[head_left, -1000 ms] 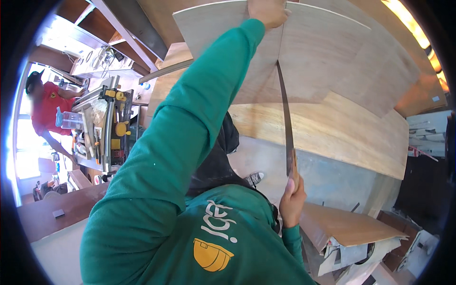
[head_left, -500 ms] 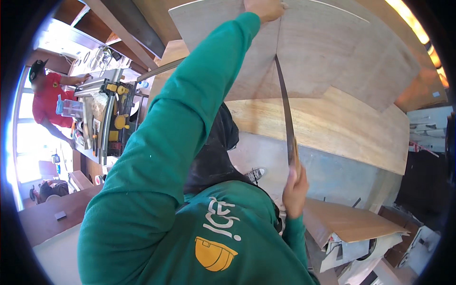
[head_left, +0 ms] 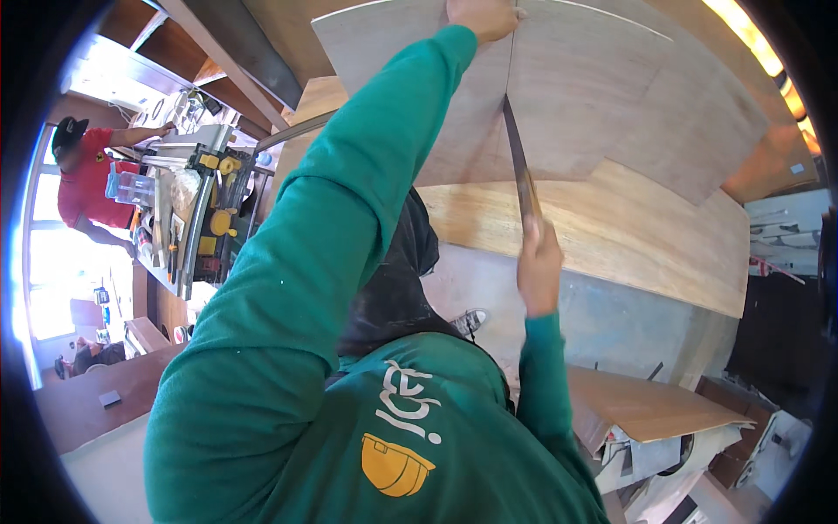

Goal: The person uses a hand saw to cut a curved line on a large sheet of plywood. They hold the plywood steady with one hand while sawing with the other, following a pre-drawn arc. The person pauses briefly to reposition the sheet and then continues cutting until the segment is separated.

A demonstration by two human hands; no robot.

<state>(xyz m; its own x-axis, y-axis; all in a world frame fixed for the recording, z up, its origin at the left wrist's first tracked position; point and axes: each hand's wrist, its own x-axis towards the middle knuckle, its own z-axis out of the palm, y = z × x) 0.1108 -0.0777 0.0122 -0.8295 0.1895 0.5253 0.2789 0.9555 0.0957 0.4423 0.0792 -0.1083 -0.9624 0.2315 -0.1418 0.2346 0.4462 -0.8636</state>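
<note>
My right hand (head_left: 541,264) is closed around the wooden handle of a handsaw (head_left: 518,157), whose long dark blade points away from me. The blade's tip sits in a straight cut line in a thin greyish plywood sheet (head_left: 602,96). At the sheet's far edge, beside the far end of the line, my left hand (head_left: 483,17) is closed on the sheet; some of its fingers are out of frame. A paler plywood board (head_left: 646,236) lies beneath the sheet and sticks out on the near side. My left arm stretches across the view.
A worktable (head_left: 179,262) with tools and a clear plastic box (head_left: 135,188) stands at the left, a person in a red shirt (head_left: 83,188) behind it. Cardboard (head_left: 646,406) lies at the lower right. My shoe (head_left: 470,321) is on the floor below the boards.
My right hand has pushed the handsaw forward, away from my body, along the cut line. My left hand has stayed in nearly the same place. The person at the left has shifted slightly.
</note>
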